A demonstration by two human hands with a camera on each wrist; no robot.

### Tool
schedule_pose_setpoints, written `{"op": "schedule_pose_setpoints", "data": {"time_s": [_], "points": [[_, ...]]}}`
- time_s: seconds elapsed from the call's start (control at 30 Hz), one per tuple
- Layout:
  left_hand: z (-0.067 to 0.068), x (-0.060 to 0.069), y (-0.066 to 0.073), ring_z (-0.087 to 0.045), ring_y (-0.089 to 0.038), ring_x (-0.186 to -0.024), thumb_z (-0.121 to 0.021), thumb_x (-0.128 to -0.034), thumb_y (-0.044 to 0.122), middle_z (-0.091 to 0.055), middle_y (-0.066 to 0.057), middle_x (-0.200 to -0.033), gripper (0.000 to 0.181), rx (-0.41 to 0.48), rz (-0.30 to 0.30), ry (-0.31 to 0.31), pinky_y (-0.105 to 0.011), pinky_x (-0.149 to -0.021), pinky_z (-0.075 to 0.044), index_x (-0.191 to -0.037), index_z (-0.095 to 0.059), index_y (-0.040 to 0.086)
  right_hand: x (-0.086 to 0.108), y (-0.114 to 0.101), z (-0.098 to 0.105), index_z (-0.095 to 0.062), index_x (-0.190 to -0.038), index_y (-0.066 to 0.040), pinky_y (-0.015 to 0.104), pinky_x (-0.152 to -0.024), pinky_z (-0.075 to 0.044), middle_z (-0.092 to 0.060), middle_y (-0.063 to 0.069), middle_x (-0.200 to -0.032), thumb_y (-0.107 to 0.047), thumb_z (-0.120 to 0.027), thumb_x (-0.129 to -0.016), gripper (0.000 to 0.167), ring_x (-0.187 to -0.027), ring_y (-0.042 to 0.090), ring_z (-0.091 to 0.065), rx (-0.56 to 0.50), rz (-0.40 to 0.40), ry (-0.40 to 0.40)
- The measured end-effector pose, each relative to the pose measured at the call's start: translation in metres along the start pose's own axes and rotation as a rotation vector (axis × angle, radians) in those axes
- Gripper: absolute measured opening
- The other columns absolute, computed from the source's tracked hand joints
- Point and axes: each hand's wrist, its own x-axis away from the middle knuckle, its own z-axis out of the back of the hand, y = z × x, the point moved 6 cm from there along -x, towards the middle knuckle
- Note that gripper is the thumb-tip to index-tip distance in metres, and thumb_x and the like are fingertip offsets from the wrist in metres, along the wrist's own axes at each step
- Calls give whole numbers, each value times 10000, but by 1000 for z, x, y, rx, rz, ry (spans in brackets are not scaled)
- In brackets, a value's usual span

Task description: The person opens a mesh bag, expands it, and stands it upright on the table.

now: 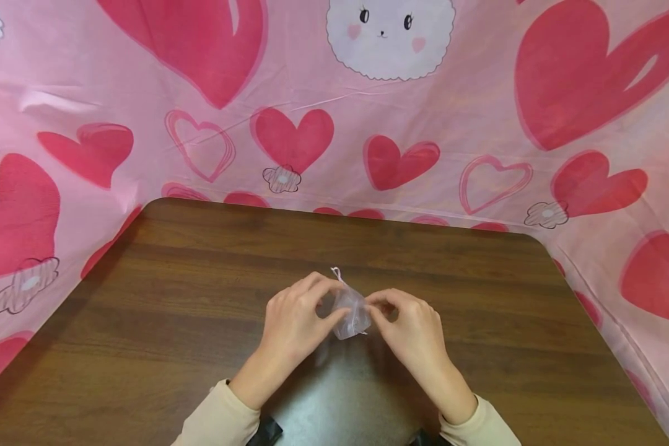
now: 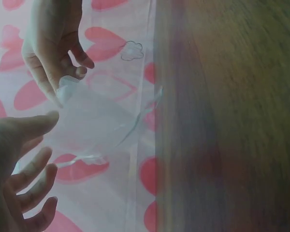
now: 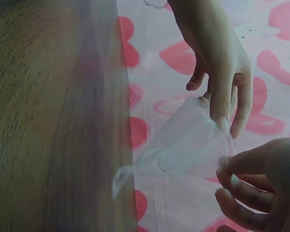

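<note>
A small sheer whitish drawstring pouch [image 1: 352,314] hangs above the table between both hands, with a thin cord loop [image 1: 336,272] sticking up at its top. My left hand [image 1: 295,316] holds the pouch's left side between thumb and forefinger. On the opposite edge, the thumb and forefinger of my right hand [image 1: 415,325] pinch the thin fabric. The right wrist view shows the pouch [image 3: 183,145] stretched out flat, narrowing to a gathered end at lower left. Whether anything lies inside the pouch, I cannot tell.
A dark brown wooden table [image 1: 201,266] with rounded far corners lies under the hands. Pink cloth [image 1: 345,130] printed with red hearts surrounds it at the back and sides. Dark objects [image 1: 264,430] show at the bottom edge beside the sleeves.
</note>
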Motion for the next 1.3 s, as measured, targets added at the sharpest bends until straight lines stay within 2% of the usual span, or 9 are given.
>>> {"op": "schedule_pose_setpoints", "data": {"time_s": [0.27,0.43,0.67,0.83,1.07,1.17,1.3], "points": [[-3,1,4,-628,-77,-727,-900,-697,384,-635,168,-892,296,-19,-67,-18,-287,-572,-478,-956,-772,319,1,-4,1,-775,-847,-213,257,-536,-434,-649,-152,-737,-51,-848,-749,203,-621,14,-545,-20,38,17],[-1,2,4,-601,-67,-681,-870,-749,314,-651,181,-810,144,-32,-81,27,-279,-546,-457,-869,-793,330,1,-5,0,-774,-848,-217,256,-542,-440,-637,-159,-731,-68,-863,-743,203,-630,20,-556,-26,48,14],[3,2,0,-478,-38,-577,-842,-772,284,-594,150,-692,84,-43,-10,65,-262,-513,-398,-826,-784,313,2,-4,-4,-763,-885,-199,257,-539,-427,-611,-150,-722,-96,-867,-745,202,-630,17,-543,-15,18,-49],[6,2,-3,-464,-24,-566,-802,-803,274,-577,141,-660,44,-43,34,81,-261,-508,-380,-819,-776,306,3,-4,-7,-761,-924,-187,267,-560,-443,-609,-163,-723,-158,-862,-766,189,-651,2,-562,-33,-18,-113],[9,2,-6,-476,-10,-589,-808,-807,238,-581,185,-671,90,-23,76,118,-256,-523,-381,-852,-770,306,5,-2,-13,-779,-935,-197,298,-603,-461,-636,-208,-722,-237,-841,-795,158,-669,-9,-596,-46,-90,-222],[9,2,-7,-480,-11,-591,-799,-811,228,-589,197,-677,100,-18,80,128,-257,-525,-386,-858,-769,310,6,-2,-14,-785,-892,-229,301,-596,-458,-648,-194,-719,-252,-833,-804,103,-669,27,-613,-26,-99,-236],[9,3,-6,-474,-11,-583,-798,-807,234,-581,191,-664,93,-14,72,132,-253,-516,-377,-850,-765,309,6,-2,-13,-785,-839,-240,292,-549,-424,-642,-148,-699,-219,-825,-812,54,-611,38,-560,10,-91,-222]]}}
